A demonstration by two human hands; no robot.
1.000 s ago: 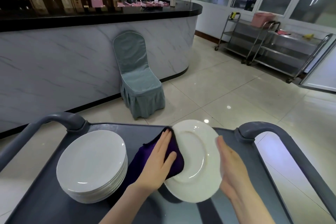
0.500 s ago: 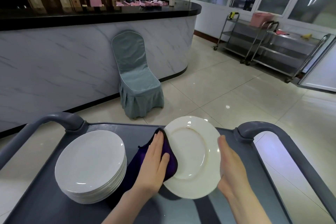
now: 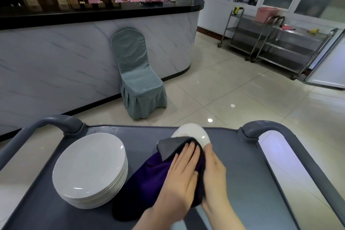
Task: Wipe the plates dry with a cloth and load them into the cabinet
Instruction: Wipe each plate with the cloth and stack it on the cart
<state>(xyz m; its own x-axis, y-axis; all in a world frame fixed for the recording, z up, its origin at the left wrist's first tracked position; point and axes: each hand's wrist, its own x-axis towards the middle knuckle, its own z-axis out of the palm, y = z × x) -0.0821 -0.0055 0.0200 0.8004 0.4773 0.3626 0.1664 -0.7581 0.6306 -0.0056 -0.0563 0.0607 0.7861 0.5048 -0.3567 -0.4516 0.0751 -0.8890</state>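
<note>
A white plate point(image 3: 194, 132) is held tilted over the grey cart tray point(image 3: 242, 173); only its upper rim shows above a purple cloth point(image 3: 155, 173) with a grey underside. My left hand point(image 3: 179, 179) lies flat, fingers straight, pressing the cloth onto the plate's face. My right hand point(image 3: 214, 173) grips the plate at its right edge, thumb toward the front, fingers hidden behind it. A stack of several white plates point(image 3: 89, 162) sits on the left of the tray. No cabinet is in sight.
The cart has raised grey handles at the far left point(image 3: 54, 121) and far right point(image 3: 270, 127). Beyond it a covered grey-green chair point(image 3: 138, 80) stands against a marble-fronted counter point(image 3: 56, 61). Steel trolleys point(image 3: 280, 43) line the right wall across a tiled floor.
The cloth and my left hand have swept right across the plate and now cover most of its face. The plate has tipped more edge-on, and my right hand has closed in beside the left.
</note>
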